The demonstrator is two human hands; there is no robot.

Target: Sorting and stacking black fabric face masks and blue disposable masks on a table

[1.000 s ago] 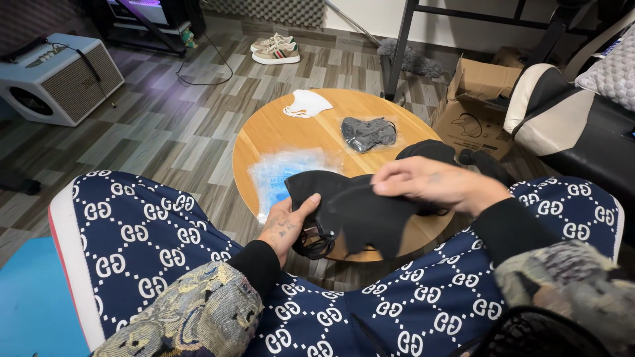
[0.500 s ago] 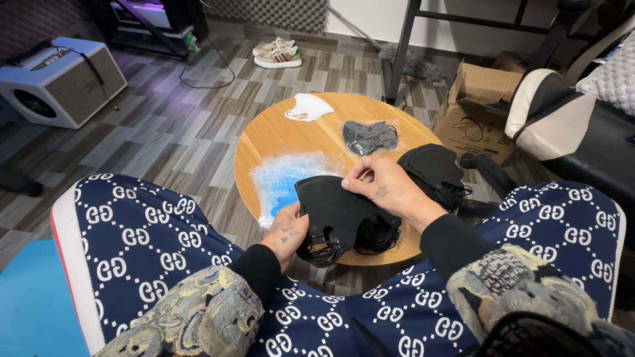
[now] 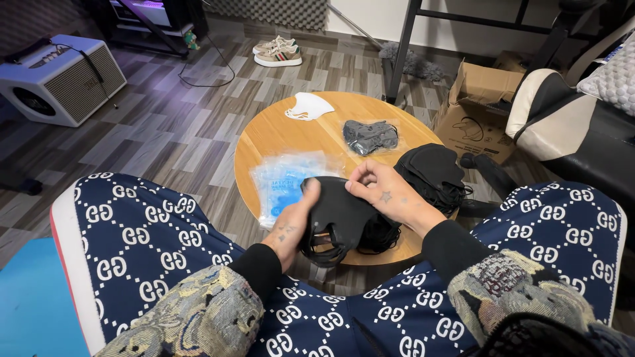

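A black face mask [image 3: 340,215] is held over the near edge of a small round wooden table [image 3: 264,142]. My left hand [image 3: 294,221] grips its left side, thumb on top. Its upper right edge is pinched by my right hand [image 3: 383,195]. More black masks [image 3: 433,172] lie stacked on the table just right of my right hand. A clear plastic packet of blue masks [image 3: 281,182] lies flat to the left of my hands. A grey mask in a clear bag [image 3: 370,135] and a white mask [image 3: 307,106] sit farther back.
My knees in dark patterned trousers [image 3: 152,231] flank the table. An open cardboard box [image 3: 479,109] and a black-and-white chair [image 3: 569,132] stand at the right. A white amplifier [image 3: 59,79] sits far left, with shoes [image 3: 278,51] on the wooden floor behind.
My right hand has drawn back left from the black stack to the held mask's top edge. My left hand has slid up the mask's left side, and the mask has bunched narrower.
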